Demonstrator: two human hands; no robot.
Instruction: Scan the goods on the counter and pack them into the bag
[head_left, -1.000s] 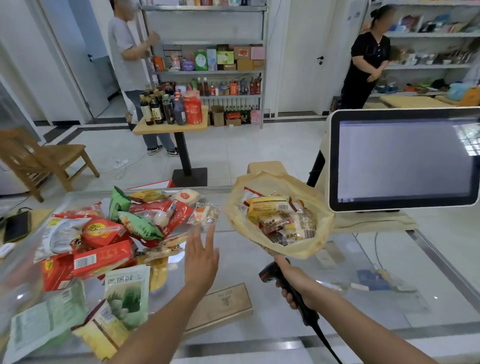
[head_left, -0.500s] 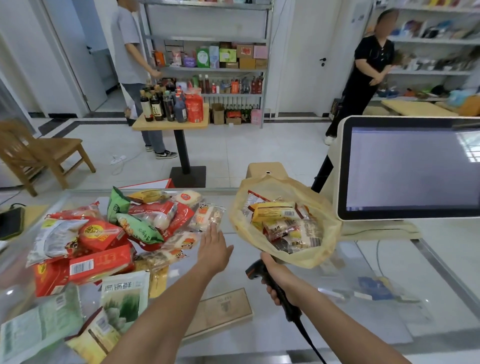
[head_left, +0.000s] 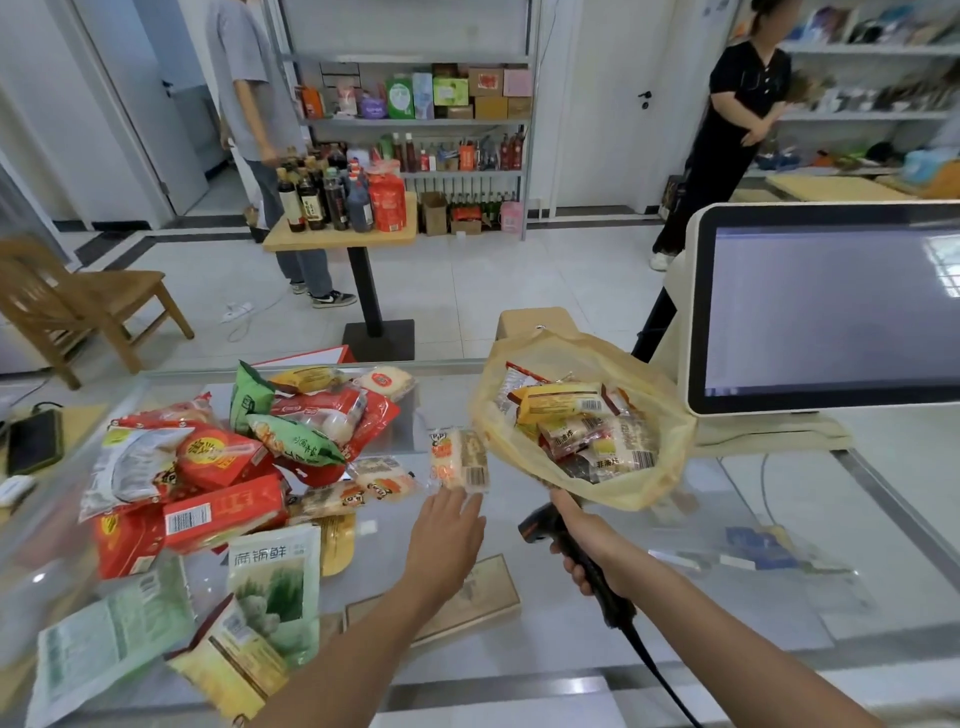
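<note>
Left hand (head_left: 447, 525): pinches the lower edge of a small snack packet (head_left: 460, 460), fingers clamped on it from below. The thumb is hidden behind the wrapper, so the depth of the grip cannot be judged.

Small snack packet: held upright just above the counter (head_left: 545, 665), at 12 o'clock from the left hand. Barcode at the lower right corner, facing the camera. Just beside the bag's near rim, not yet inside.

Right hand (head_left: 584, 545): fingers wrapped tight round the handle of the scanner (head_left: 540, 525), at 3 o'clock from the left hand.

Scanner: head low, near the packet's bottom corner, cable trailing off toward 5 o'clock.

Bag (head_left: 670, 415): thin yellowish plastic, mouth open, at 1 o'clock from the scanner, already holding several packets.

Pile of goods (head_left: 223, 467): spread out at 9 o'clock from the packet, seemingly waiting to be scanned.

Step in hand: probably presenting the barcode to the scanner before dropping the packet into the bag.

Risk, missed read: barcode turned toward the camera rather than squarely at the scanner head, and glossy wrapper likely to glare — worth checking the monitor (head_left: 831, 306) before packing.

Risk, slipped packet: shallow pinch on a slick edge could let it fall to the counter.

Risk, collapsed bag: soft unsupported walls may fold inward if the packet knocks the rim, spilling what is inside.
</note>
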